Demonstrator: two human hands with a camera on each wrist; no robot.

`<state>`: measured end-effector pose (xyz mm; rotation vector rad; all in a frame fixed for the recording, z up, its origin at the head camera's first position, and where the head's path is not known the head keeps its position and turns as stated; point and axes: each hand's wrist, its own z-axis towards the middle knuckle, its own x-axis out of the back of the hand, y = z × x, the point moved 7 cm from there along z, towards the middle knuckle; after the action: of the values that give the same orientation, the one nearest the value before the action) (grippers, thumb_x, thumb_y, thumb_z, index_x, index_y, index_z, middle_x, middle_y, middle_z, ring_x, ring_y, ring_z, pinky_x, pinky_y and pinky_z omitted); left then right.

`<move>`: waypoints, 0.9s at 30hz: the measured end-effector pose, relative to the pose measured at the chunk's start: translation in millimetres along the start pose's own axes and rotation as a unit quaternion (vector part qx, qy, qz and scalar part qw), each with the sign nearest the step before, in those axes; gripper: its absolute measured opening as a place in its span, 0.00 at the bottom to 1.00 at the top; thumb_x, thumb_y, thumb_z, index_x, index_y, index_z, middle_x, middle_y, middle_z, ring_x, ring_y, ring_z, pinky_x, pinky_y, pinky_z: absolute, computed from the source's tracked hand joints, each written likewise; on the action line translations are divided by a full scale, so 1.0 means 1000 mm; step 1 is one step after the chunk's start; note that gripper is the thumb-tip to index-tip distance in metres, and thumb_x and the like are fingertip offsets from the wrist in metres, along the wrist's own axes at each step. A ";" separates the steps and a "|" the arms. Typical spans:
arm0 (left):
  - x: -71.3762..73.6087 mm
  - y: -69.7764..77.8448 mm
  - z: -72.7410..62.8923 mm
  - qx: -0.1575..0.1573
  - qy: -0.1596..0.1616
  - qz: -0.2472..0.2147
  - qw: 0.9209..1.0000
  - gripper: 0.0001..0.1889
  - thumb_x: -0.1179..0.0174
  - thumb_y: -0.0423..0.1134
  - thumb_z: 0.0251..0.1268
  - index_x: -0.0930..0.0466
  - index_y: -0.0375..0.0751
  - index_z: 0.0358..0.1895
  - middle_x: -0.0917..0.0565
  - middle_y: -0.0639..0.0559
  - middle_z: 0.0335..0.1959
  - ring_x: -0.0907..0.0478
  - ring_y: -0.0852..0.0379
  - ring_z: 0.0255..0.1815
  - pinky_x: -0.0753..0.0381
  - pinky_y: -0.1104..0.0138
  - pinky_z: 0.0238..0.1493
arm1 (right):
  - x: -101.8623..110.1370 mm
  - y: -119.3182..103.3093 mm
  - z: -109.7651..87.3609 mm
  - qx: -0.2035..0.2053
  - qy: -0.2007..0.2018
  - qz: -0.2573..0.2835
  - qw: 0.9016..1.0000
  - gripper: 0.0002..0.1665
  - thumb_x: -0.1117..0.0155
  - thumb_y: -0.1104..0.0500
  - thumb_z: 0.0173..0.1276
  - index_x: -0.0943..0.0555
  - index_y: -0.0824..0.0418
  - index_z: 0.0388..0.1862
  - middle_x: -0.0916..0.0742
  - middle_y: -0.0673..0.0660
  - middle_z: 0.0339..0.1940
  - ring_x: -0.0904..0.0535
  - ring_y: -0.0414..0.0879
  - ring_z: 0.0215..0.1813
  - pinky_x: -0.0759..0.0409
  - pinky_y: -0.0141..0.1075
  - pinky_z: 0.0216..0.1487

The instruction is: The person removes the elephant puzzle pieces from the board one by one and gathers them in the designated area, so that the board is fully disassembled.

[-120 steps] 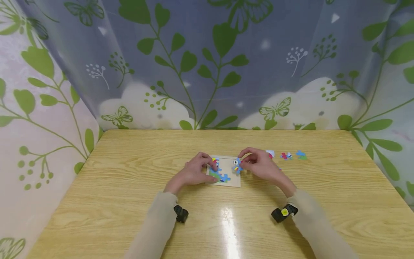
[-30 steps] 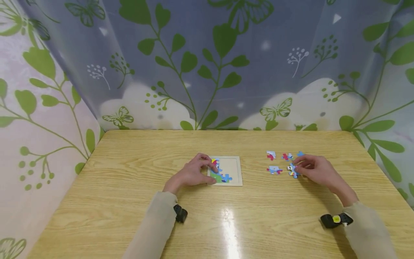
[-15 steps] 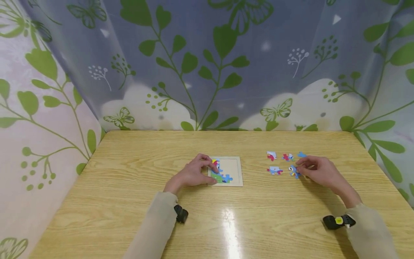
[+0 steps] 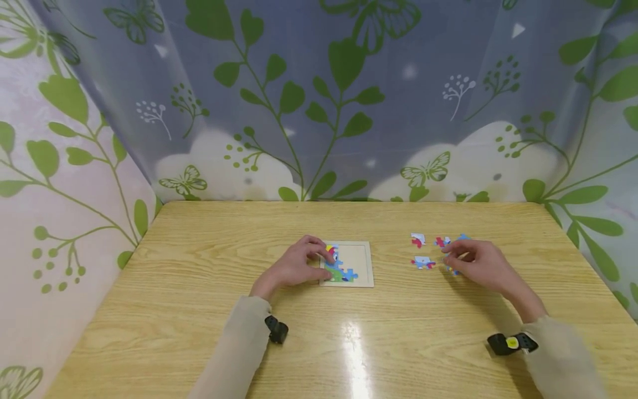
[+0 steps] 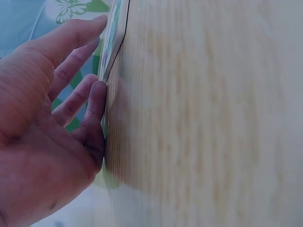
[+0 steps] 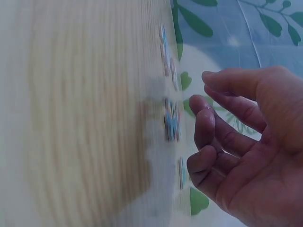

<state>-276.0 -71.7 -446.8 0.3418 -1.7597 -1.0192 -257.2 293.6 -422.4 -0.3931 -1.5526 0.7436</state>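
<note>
A square wooden puzzle board (image 4: pixel 358 256) lies flat on the table, with joined blue, green, red and yellow jigsaw pieces (image 4: pixel 336 274) along its left and lower side. My left hand (image 4: pixel 295 262) rests at the board's left edge, its fingertips over those pieces. In the left wrist view its fingers (image 5: pixel 97 97) are loosely bent at the board's edge. My right hand (image 4: pixel 479 265) hovers just above a blue jigsaw piece (image 4: pixel 452 271), mostly covering it. Nothing sits between its loosely bent fingers in the right wrist view, where the loose pieces (image 6: pixel 172 124) lie below them.
Right of the board lie a white-and-red jigsaw piece (image 4: pixel 417 239), a red-and-blue one (image 4: pixel 441 242) and a pale blue one with red tips (image 4: pixel 423 262). Another blue piece (image 4: pixel 464 237) shows behind the right hand. A leaf-patterned curtain (image 4: pixel 319 111) borders the wooden table (image 4: pixel 239 233).
My right hand carried the blue jigsaw piece with an eye from the board to the loose pieces, let it go, and has shifted slightly left above it. The left hand has stayed at the board.
</note>
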 end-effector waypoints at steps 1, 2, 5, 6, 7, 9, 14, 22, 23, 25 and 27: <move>0.001 0.001 0.000 0.000 0.003 0.002 1.000 0.10 0.27 0.43 0.62 0.12 0.49 0.45 0.28 0.48 0.68 0.25 0.45 0.62 0.29 0.49 0.68 | -0.001 -0.003 0.001 0.006 0.002 0.000 1.000 0.12 0.33 0.58 0.73 0.15 0.63 0.51 0.11 0.57 0.38 0.16 0.40 0.33 0.22 0.33 0.30; 0.001 0.001 -0.001 0.000 0.005 0.003 1.000 0.10 0.27 0.43 0.62 0.12 0.49 0.45 0.28 0.48 0.68 0.25 0.45 0.62 0.29 0.49 0.68 | -0.003 -0.006 0.003 0.011 0.003 -0.002 1.000 0.12 0.33 0.57 0.73 0.14 0.63 0.50 0.11 0.57 0.38 0.16 0.40 0.33 0.22 0.32 0.30; 0.002 0.001 0.000 0.001 0.009 0.010 1.000 0.11 0.27 0.42 0.61 0.12 0.49 0.46 0.28 0.48 0.70 0.25 0.45 0.63 0.29 0.49 0.69 | -0.009 -0.013 0.006 0.023 0.004 -0.005 1.000 0.11 0.32 0.58 0.72 0.14 0.62 0.48 0.11 0.56 0.37 0.17 0.39 0.33 0.23 0.32 0.31; 0.002 0.001 0.000 0.002 0.009 0.013 1.000 0.11 0.27 0.42 0.61 0.12 0.49 0.47 0.28 0.49 0.70 0.25 0.45 0.63 0.29 0.49 0.69 | -0.011 -0.015 0.007 0.025 0.004 -0.007 1.000 0.11 0.32 0.58 0.71 0.14 0.61 0.48 0.11 0.56 0.37 0.18 0.39 0.32 0.23 0.32 0.32; 0.002 0.001 0.000 0.003 0.009 0.014 1.000 0.12 0.27 0.42 0.61 0.12 0.49 0.47 0.28 0.49 0.71 0.25 0.45 0.63 0.29 0.49 0.69 | -0.013 -0.017 0.008 0.028 0.003 -0.005 1.000 0.10 0.32 0.58 0.71 0.14 0.61 0.48 0.11 0.56 0.36 0.18 0.40 0.32 0.23 0.32 0.31; 0.002 0.001 0.001 0.006 0.008 0.018 1.000 0.12 0.26 0.42 0.61 0.12 0.49 0.47 0.28 0.49 0.70 0.25 0.45 0.64 0.30 0.49 0.70 | -0.017 -0.021 0.010 0.032 0.000 0.001 0.999 0.10 0.33 0.59 0.71 0.14 0.62 0.47 0.11 0.56 0.36 0.18 0.40 0.32 0.23 0.32 0.32; 0.002 0.000 0.001 0.009 0.009 0.021 1.000 0.12 0.26 0.42 0.60 0.12 0.49 0.47 0.29 0.50 0.70 0.25 0.46 0.64 0.30 0.49 0.70 | -0.026 -0.031 0.013 0.053 -0.005 0.021 0.998 0.10 0.34 0.62 0.71 0.15 0.64 0.48 0.12 0.57 0.36 0.17 0.42 0.32 0.21 0.32 0.33; 0.001 -0.001 0.002 0.007 0.007 0.020 1.000 0.12 0.26 0.42 0.60 0.12 0.50 0.46 0.29 0.50 0.70 0.25 0.46 0.63 0.30 0.50 0.69 | -0.044 -0.047 0.020 0.064 -0.010 0.029 0.998 0.09 0.32 0.62 0.70 0.14 0.63 0.47 0.11 0.56 0.36 0.17 0.43 0.33 0.20 0.38 0.43; 0.000 -0.001 0.002 0.006 0.007 0.020 1.000 0.12 0.26 0.42 0.60 0.12 0.50 0.46 0.29 0.50 0.70 0.25 0.46 0.63 0.30 0.49 0.69 | -0.046 -0.048 0.021 0.062 -0.012 0.029 0.998 0.09 0.33 0.62 0.71 0.14 0.63 0.47 0.11 0.56 0.36 0.17 0.43 0.33 0.20 0.38 0.43; 0.000 -0.002 0.002 0.007 0.004 0.018 1.000 0.11 0.26 0.43 0.60 0.12 0.51 0.46 0.29 0.50 0.70 0.26 0.47 0.63 0.30 0.49 0.69 | -0.050 -0.051 0.022 0.061 -0.015 0.030 0.998 0.09 0.33 0.62 0.71 0.14 0.63 0.48 0.11 0.55 0.36 0.17 0.43 0.33 0.20 0.38 0.42; -0.001 -0.003 0.003 0.010 0.002 0.013 1.000 0.11 0.26 0.42 0.60 0.12 0.51 0.45 0.30 0.51 0.70 0.26 0.47 0.63 0.31 0.50 0.69 | -0.053 -0.054 0.024 0.064 -0.016 0.029 0.997 0.10 0.33 0.61 0.71 0.15 0.62 0.48 0.12 0.55 0.36 0.18 0.43 0.33 0.22 0.34 0.34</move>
<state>-278.5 -71.5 -449.8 0.3314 -1.7669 -0.9821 -263.8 214.7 -426.5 -0.3328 -1.5196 0.8933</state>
